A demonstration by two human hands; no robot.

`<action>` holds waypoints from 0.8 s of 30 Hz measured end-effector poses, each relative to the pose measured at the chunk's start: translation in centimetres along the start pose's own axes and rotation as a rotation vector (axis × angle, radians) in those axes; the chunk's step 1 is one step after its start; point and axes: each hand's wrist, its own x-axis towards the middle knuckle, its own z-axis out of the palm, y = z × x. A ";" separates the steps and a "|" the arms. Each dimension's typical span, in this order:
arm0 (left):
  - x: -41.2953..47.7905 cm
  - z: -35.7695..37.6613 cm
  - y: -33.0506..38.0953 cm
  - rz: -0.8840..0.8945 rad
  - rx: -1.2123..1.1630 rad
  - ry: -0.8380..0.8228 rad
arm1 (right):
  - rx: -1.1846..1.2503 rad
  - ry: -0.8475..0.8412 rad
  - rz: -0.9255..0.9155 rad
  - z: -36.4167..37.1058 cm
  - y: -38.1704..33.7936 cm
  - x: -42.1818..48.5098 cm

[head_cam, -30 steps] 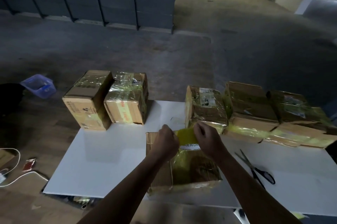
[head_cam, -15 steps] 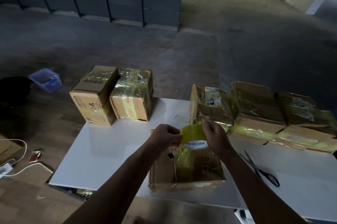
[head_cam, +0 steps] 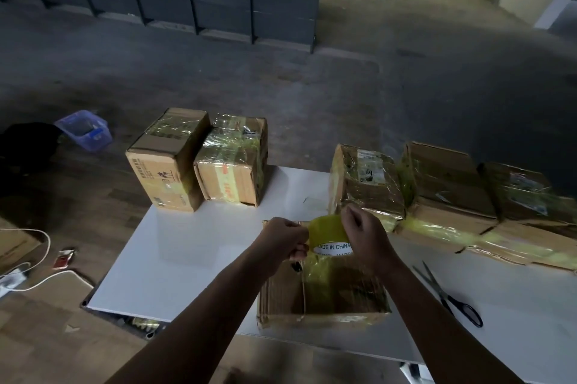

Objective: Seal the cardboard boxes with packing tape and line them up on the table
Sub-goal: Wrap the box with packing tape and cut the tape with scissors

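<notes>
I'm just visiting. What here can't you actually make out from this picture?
Head view only:
- Loose end of the tape roll: hidden by the left hand and right hand gripping it.
- Top seam of the near box: covered by roll and hands.
- Labels on the right-hand boxes: blurred, too small.
- Contents of the blue bin: too dark.

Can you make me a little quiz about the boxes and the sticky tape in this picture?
1. True or false: the scissors lie left of the front box.
2. What does the right hand hold? A) the yellow tape roll B) a hammer C) a cup
3. Fill in: the table top is ____.
Key: 1 false, they lie to its right; 2 A; 3 white.
</notes>
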 end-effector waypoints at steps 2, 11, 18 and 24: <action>0.0 -0.3 -0.3 -0.010 -0.101 -0.038 | -0.008 0.001 0.019 0.2 0.0 0.1; -0.5 -2.1 -0.8 -0.001 -0.207 -0.035 | -0.005 -0.142 0.044 0.5 -0.4 0.4; -0.8 -3.1 -2.6 -0.071 -0.069 0.041 | -0.356 -0.246 -0.147 1.5 -1.0 0.6; -0.9 -5.0 -3.9 -0.103 -0.025 0.073 | -0.679 -0.315 -0.207 2.9 -2.3 0.1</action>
